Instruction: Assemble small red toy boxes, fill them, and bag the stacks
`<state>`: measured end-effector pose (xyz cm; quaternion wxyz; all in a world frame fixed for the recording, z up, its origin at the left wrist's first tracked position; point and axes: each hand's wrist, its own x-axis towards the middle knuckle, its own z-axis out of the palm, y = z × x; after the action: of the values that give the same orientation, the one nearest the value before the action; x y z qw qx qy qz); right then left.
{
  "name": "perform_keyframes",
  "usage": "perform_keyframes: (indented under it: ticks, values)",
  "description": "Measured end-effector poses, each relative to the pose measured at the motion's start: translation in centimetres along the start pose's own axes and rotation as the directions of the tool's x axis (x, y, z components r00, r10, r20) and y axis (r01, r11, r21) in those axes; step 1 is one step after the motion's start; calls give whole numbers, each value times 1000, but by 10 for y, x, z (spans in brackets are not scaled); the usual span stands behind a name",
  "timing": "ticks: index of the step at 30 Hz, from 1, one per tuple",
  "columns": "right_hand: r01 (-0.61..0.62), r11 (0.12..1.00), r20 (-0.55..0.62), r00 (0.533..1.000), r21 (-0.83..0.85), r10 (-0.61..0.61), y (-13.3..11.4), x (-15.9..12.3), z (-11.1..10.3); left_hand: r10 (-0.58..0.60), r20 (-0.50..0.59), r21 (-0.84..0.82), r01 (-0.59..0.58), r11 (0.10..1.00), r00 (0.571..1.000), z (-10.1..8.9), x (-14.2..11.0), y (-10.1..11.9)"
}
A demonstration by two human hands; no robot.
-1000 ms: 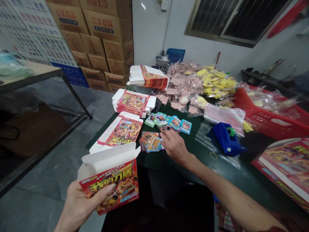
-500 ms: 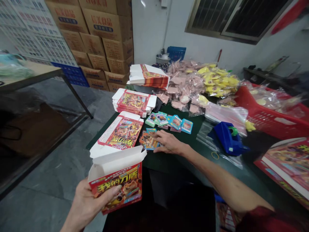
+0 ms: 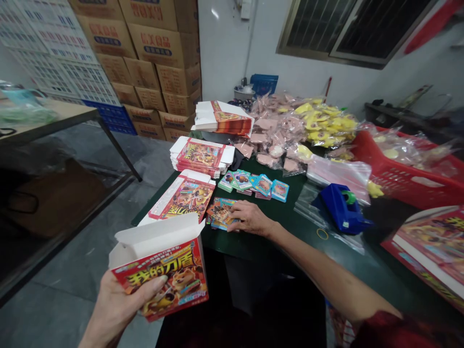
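Observation:
My left hand [image 3: 121,302] grips a red printed carton [image 3: 174,280], thumb across its front and fingers behind it. The carton's top flaps stand up, and its inside is mostly hidden. On the dark green table my right hand [image 3: 252,218] has its thumb and fingers bent around the right edge of some picture cards [image 3: 219,212]; the fingertips partly cover them. Behind these lie green-bordered cards [image 3: 239,181] and blue-bordered cards [image 3: 280,190] in small overlapping piles. A flattened red carton [image 3: 186,197] rests beside the cards, left of my right hand.
Stacked flat cartons [image 3: 201,154] lie further back, with another stack [image 3: 224,118] behind. Bagged pink pieces [image 3: 271,128] and yellow pieces [image 3: 329,123] are heaped at the rear. A blue tape dispenser [image 3: 342,208], a rubber band [image 3: 322,234] and a red basket [image 3: 398,179] are to the right.
My left hand has moved the carton left and slightly down. My right hand stays at the picture cards, which have shifted a little and lie more gathered under its fingers.

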<state>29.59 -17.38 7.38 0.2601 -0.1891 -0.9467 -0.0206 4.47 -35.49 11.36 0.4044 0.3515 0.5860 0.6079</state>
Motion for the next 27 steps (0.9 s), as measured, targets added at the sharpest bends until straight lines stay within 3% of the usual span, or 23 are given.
perform_keyframes:
  ticks: [4,8,11,14,19,21,23,25,27]
  values:
    - [-39,999,-24,999,-13,39,-7,-1,2,-11,13,3,11,1000,1000,3,-1,0]
    - [-229,972,-178,960,-56,216,-14,-4,-2,-1,4,-11,2,1000,1000,4,0,0]
    - [-411,911,-361,855,-32,373,-16,-16,-15,9,22,-20,-9,1000,1000,1,5,-4]
    - [-538,842,-475,733,33,487,-21,-39,-31,-10,107,7,9,1000,994,2,15,-10]
    - [-620,779,-515,639,95,571,-45,-76,-51,1,225,-74,16,997,974,35,23,-18]
    - [-610,782,-470,657,128,590,-57,-80,-60,20,293,-152,25,988,956,57,24,-19]
    - [-551,810,-348,733,200,584,-68,-78,-72,52,398,-199,31,980,916,78,26,-19]
    - [-477,821,-190,815,315,547,-78,-74,-85,76,520,-209,40,977,851,96,30,-18]
    - [-456,778,-80,840,432,537,-85,-70,-94,68,642,-213,93,973,764,112,35,-16]
